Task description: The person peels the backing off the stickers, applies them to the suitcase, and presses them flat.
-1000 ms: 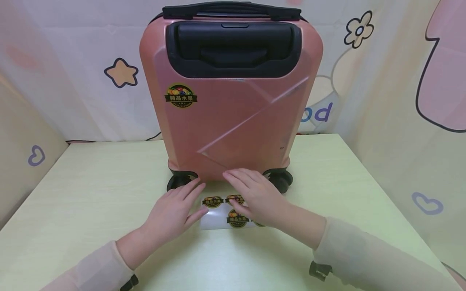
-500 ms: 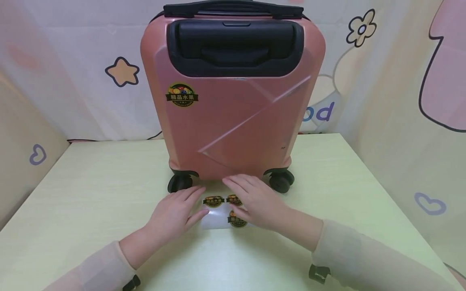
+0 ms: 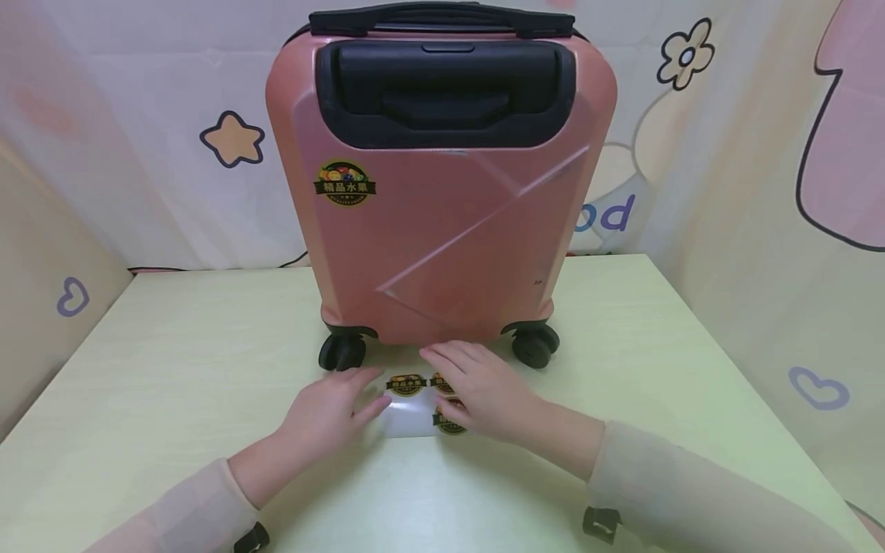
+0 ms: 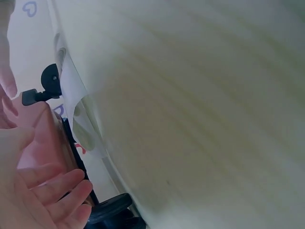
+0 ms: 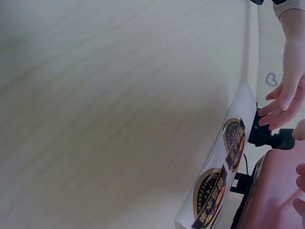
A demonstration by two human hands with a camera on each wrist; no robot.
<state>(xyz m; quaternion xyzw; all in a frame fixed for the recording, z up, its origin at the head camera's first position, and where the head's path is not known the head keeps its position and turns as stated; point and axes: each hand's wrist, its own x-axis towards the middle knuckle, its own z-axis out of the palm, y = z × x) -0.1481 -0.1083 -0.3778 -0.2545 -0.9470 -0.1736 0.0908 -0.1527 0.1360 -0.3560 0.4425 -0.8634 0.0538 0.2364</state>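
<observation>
A pink hard-shell suitcase (image 3: 449,223) stands upright on the table, with a round fruit sticker (image 3: 346,184) on its upper left. In front of its wheels lies a glossy sheet of stickers (image 3: 408,422), several of its fruit labels partly covered by my right hand. My left hand (image 3: 325,411) hovers by the sheet's left edge, fingers extended and holding nothing. Above the sheet's right part is my right hand (image 3: 484,395), fingers loosely extended, also holding nothing. The left wrist view shows my left palm (image 4: 43,195) turned up; in the right wrist view the sheet's near edge curls upward.
The suitcase has black caster wheels (image 3: 532,346), a recessed black pull handle (image 3: 445,92) and a carry handle on top. Pale table surface (image 3: 193,346) spreads to both sides. Behind and beside it hangs a printed cloth backdrop (image 3: 152,92).
Both hands have drawn back slightly from the suitcase's lower edge toward the front. My right hand now covers more of the sheet's right side. The suitcase and sheet stay put.
</observation>
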